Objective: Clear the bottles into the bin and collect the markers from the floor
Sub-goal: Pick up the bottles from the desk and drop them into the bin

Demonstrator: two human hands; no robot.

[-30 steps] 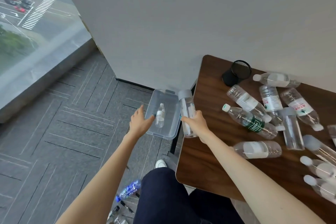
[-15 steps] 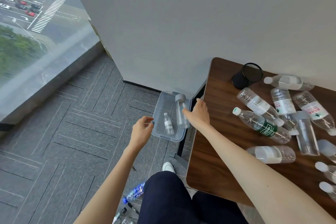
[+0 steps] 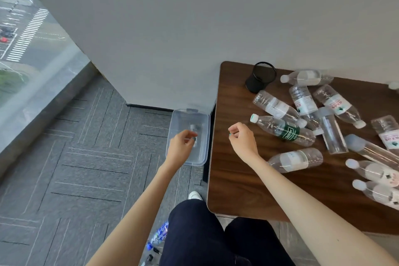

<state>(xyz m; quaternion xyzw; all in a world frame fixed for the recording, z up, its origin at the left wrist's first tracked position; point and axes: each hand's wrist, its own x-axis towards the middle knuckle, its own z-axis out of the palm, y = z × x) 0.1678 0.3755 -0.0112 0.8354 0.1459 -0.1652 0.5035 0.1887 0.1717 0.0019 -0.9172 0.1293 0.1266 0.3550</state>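
Note:
A clear plastic bin stands on the floor against the table's left side. At least one clear bottle lies in it, partly hidden by my left hand, which hovers over the bin's left rim with loosely curled fingers and holds nothing. My right hand is above the table's left edge, fingers loosely curled and empty. Several clear bottles lie on the wooden table, the nearest being a green-labelled bottle and a white-labelled bottle. Dark markers lie on the floor by my legs.
A black mesh cup lies tipped at the table's back left. A blue-labelled bottle lies on the grey carpet beside my left leg. A white shoe shows near the table leg. A grey wall runs behind, with a window at left.
My right hand let the tall clear bottle go into the bin and drew back over the table edge, empty. My left hand shifted over the bin's rim.

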